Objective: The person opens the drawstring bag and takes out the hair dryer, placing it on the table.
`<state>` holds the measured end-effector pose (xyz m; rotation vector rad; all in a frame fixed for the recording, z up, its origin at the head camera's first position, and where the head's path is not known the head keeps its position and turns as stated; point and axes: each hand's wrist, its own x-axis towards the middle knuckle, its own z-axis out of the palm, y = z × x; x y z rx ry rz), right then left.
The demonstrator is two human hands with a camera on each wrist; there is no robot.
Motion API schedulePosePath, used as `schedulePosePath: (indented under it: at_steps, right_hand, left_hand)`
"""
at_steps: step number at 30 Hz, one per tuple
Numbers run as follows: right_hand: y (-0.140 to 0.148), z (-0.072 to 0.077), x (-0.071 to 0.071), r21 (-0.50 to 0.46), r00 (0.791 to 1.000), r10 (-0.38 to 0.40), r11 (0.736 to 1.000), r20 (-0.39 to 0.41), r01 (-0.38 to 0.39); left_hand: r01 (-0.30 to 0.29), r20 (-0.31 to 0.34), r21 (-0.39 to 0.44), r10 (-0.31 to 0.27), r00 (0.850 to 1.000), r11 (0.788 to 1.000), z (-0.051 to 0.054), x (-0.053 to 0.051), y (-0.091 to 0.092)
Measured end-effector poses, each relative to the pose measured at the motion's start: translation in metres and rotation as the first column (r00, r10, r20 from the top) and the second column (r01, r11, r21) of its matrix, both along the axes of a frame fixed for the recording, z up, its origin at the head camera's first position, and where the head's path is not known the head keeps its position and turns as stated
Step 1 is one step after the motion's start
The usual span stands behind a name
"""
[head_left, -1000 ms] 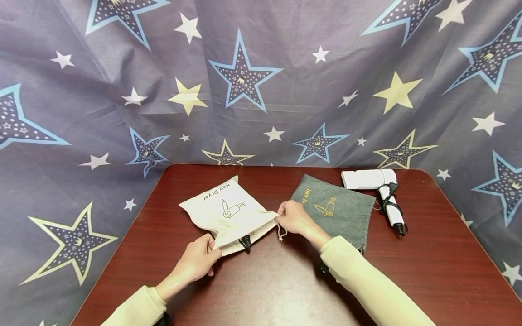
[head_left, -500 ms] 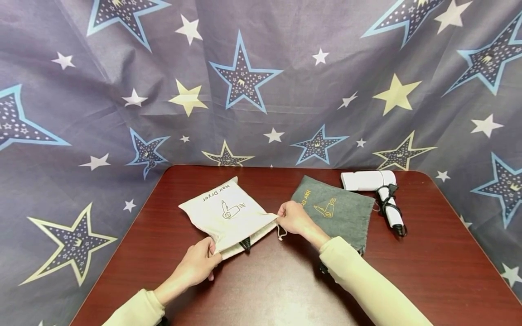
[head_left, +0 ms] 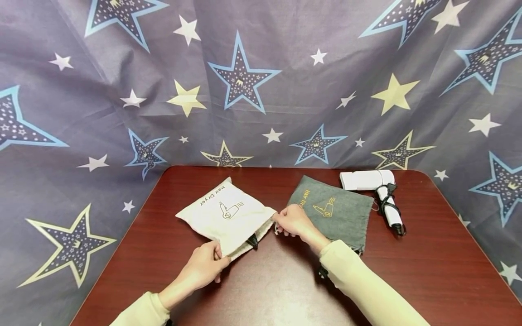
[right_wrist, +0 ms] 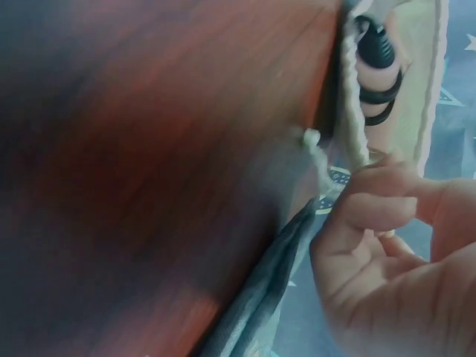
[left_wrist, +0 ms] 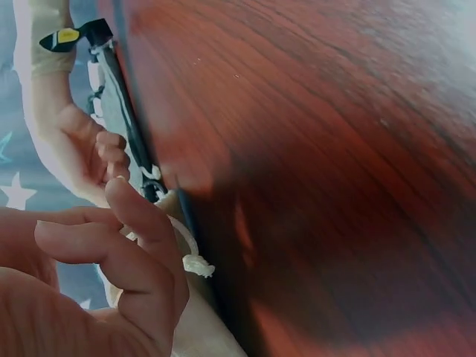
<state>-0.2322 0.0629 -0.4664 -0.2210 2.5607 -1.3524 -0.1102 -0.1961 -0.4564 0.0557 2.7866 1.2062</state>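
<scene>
A cream drawstring bag (head_left: pixel 228 217) printed "Hair Dryer" lies on the left half of the table, its mouth gaping toward me. My left hand (head_left: pixel 204 266) pinches the near corner of that mouth. At the opposite corner my right hand (head_left: pixel 294 222) pinches the rim between thumb and finger. Inside the bag sits a hair dryer; its ribbed black cord end (head_left: pixel 253 241) pokes out of the opening. The right wrist view shows this black cord end (right_wrist: pixel 375 46) and a coil of cord around a pale handle within the bag. A knotted drawstring (left_wrist: pixel 198 265) dangles in the left wrist view.
A grey "Hair Dryer" bag (head_left: pixel 342 217) lies flat just beyond and right of my right hand. Behind it, at the right, is a white hair dryer (head_left: pixel 369 180) with its black cord wound round the handle. A star-patterned cloth (head_left: pixel 261 90) hangs behind the table (head_left: pixel 432 271).
My left hand has moved slightly right and forward with its bag corner, and the mouth has swung round a little. My right hand has shifted slightly left, still pinching the rim.
</scene>
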Motion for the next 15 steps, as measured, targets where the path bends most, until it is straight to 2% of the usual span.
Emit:
schedulePosePath:
  at_steps: [3, 6, 10, 12, 14, 15]
  right_hand:
    - [-0.002, 0.001, 0.006, -0.055, 0.999, 0.034, 0.998, 0.036, -0.032]
    - [-0.004, -0.001, 0.01, -0.05, 0.996, 0.083, 0.995, 0.035, -0.082]
    - [-0.007, -0.005, 0.013, -0.039, 0.99, 0.129, 0.991, 0.061, -0.127]
    - [-0.008, -0.006, 0.015, -0.051, 0.986, 0.146, 0.989, 0.079, -0.142]
    - [-0.008, -0.006, 0.016, -0.063, 0.984, 0.162, 0.986, 0.077, -0.157]
    - [-0.008, -0.006, 0.017, -0.067, 0.983, 0.166, 0.985, 0.078, -0.161]
  left_hand:
    - [0.024, -0.009, 0.007, -0.024, 1.0, 1.0, -0.003, -0.001, 0.004]
    - [0.057, -0.002, 0.025, -0.057, 0.998, 0.998, -0.004, -0.003, 0.008]
    - [0.159, 0.015, 0.002, -0.159, 0.987, 0.987, 0.002, -0.008, 0.006]
    - [0.217, 0.032, -0.023, -0.216, 0.976, 0.976, 0.01, -0.015, 0.0]
    - [0.258, 0.049, -0.044, -0.255, 0.966, 0.965, 0.021, -0.028, -0.01]
    - [0.257, 0.045, -0.054, -0.255, 0.966, 0.965, 0.026, -0.037, -0.016]
